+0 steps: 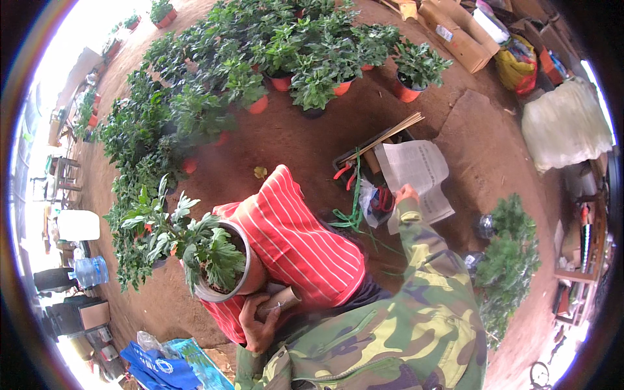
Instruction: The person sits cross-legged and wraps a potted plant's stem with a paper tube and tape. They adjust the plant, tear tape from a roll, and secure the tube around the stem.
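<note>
My left hand [259, 322] is wrapped around a brown cardboard-like tube [282, 300], close against the side of a plant pot [254, 273]. The pot lies tilted on a red cloth with white stripes [307, 234] spread over my lap. A leafy green plant [214, 258] leans out of its mouth to the left. Further forward, my right hand [407, 193] grips the near edge of a printed newspaper sheet [419, 165]; its fingertips are partly hidden. Beneath the paper is a dark tray [337, 161] with thin wooden sticks [385, 136], red-handled scissors [382, 200] and a red-handled tool [342, 170].
Many potted leafy plants [273, 48] crowd the earth floor ahead and left. One potted plant [414, 73] stands apart. Green ties [355, 214] trail beside the tray. A bushy plant [507, 253] is at my right. A blue bag [161, 365] lies lower left; cardboard boxes [458, 36] lie upper right.
</note>
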A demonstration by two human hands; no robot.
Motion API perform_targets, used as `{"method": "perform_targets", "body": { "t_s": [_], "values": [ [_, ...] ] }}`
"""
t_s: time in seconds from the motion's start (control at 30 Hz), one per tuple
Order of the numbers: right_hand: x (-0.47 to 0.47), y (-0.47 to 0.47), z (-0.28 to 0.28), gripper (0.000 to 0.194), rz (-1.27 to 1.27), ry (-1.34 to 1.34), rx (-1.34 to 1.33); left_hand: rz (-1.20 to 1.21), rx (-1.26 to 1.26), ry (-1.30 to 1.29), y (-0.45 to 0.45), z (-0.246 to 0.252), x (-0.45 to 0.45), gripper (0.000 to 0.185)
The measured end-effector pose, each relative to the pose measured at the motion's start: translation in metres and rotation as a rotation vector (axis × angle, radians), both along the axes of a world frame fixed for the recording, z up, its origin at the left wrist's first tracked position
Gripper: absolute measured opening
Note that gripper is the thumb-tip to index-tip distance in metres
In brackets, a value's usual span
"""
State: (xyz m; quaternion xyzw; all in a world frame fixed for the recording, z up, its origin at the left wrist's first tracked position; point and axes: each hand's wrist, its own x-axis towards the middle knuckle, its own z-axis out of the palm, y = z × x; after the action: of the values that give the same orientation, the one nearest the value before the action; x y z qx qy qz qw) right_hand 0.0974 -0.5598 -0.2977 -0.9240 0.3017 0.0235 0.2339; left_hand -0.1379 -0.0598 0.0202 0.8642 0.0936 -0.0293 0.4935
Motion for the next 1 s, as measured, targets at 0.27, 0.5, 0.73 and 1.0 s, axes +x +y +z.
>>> {"method": "perform_targets", "body": {
  "t_s": [0.27,0.5,0.73,1.0],
  "values": [
    [0.004,-0.011,0.035,0.025,-0.085,-0.024,0.041,-0.042,0.081,-0.065,-0.003,0.009,0.008,0.037],
    [-0.002,-0.006,0.046,0.023,-0.181,-0.419,0.087,-0.059,0.149,-0.095,-0.006,0.012,0.012,0.031],
    [-0.014,-0.015,0.075,0.016,-0.052,-0.844,0.07,-0.047,0.146,-0.247,-0.009,0.021,0.014,0.025],
    [-0.054,0.097,0.248,0.033,0.602,-1.221,0.163,-0.097,-0.722,0.046,-0.027,0.068,0.038,0.042]
  ]
}}
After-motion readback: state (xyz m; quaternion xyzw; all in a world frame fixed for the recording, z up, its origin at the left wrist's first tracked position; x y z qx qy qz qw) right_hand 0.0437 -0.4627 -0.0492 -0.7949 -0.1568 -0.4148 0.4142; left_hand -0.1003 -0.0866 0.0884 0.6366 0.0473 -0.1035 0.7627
